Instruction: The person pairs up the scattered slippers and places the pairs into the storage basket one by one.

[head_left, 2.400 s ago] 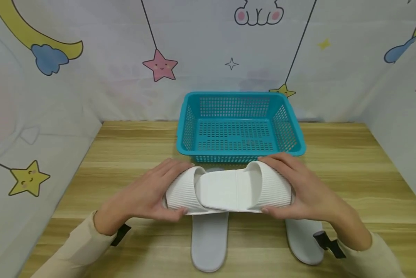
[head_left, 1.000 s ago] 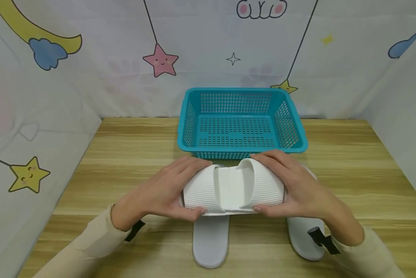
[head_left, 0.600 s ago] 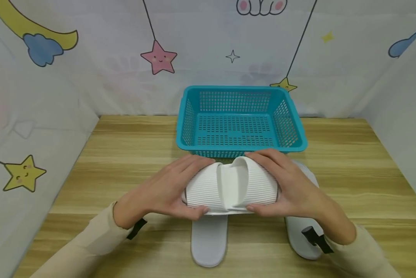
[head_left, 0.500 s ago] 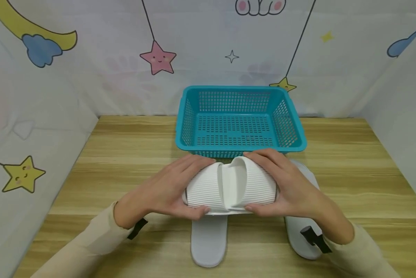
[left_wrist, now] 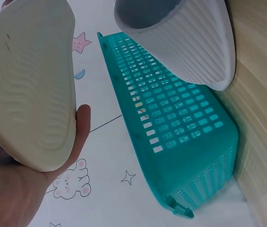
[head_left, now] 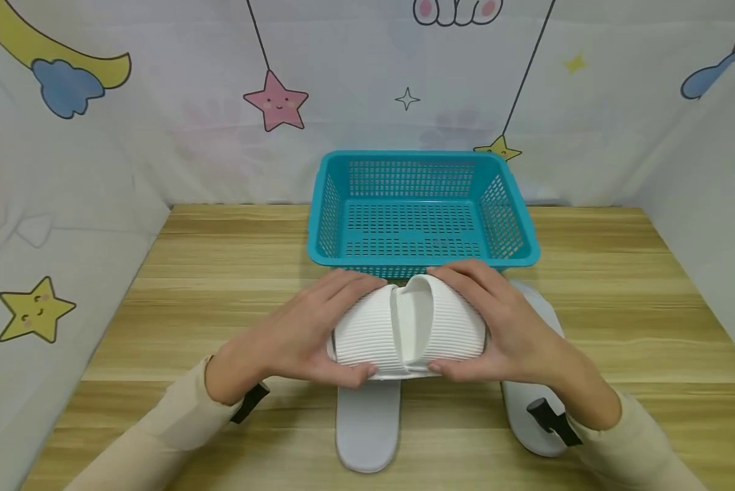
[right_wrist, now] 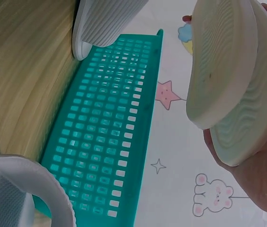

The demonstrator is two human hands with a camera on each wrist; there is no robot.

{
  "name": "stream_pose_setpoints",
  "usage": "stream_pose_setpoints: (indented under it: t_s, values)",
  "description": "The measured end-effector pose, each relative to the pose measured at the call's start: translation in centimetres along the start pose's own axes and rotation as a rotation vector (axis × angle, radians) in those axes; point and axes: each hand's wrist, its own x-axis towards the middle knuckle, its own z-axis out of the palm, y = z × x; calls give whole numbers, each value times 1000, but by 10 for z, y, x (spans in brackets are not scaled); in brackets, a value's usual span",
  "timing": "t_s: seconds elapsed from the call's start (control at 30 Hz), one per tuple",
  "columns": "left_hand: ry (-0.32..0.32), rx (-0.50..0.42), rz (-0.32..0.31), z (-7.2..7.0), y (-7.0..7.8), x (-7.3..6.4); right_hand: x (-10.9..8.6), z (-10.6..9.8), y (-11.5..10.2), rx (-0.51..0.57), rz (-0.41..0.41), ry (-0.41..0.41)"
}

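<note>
Both hands hold a pair of white slippers above the table, just in front of the basket. My left hand (head_left: 306, 327) grips the ribbed strap end of the left white slipper (head_left: 367, 334), thumb on the near side. Around the strap of the right white slipper (head_left: 456, 324) curl the fingers of my right hand (head_left: 505, 331). The two overlap lengthwise, with a narrow strip of insole showing between the straps. In the right wrist view their soles (right_wrist: 223, 66) lie one over the other. The left wrist view shows one pale sole (left_wrist: 29, 85) above the palm.
A turquoise mesh basket (head_left: 423, 262) stands at the back of the wooden table (head_left: 232, 252), against a patterned cloth. Beneath the hands lies one grey slipper (head_left: 369, 429), its front part hidden. Another grey slipper (head_left: 527, 409) lies to the right, partly under the right forearm.
The hands have come closer together, sliding the white slippers over each other; the insole gap between the straps has shrunk. Basket and grey slippers stay in place.
</note>
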Motion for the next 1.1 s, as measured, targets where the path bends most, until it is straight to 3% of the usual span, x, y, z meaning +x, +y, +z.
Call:
stream_pose_setpoints:
  t_s: [0.43, 0.67, 0.83, 1.1]
  values:
    - [-78, 22, -88, 2, -2, -2, -5, -6, 4, -16, 63, -30]
    - [-98, 44, -98, -4, -1, -3, -3, -10, 6, -6, 63, -36]
    - [-108, 32, -97, -9, -3, -7, -5, -14, 8, 27, 73, -32]
    - [-167, 47, -163, -13, -9, -18, -9, -17, 12, 7, 111, -41]
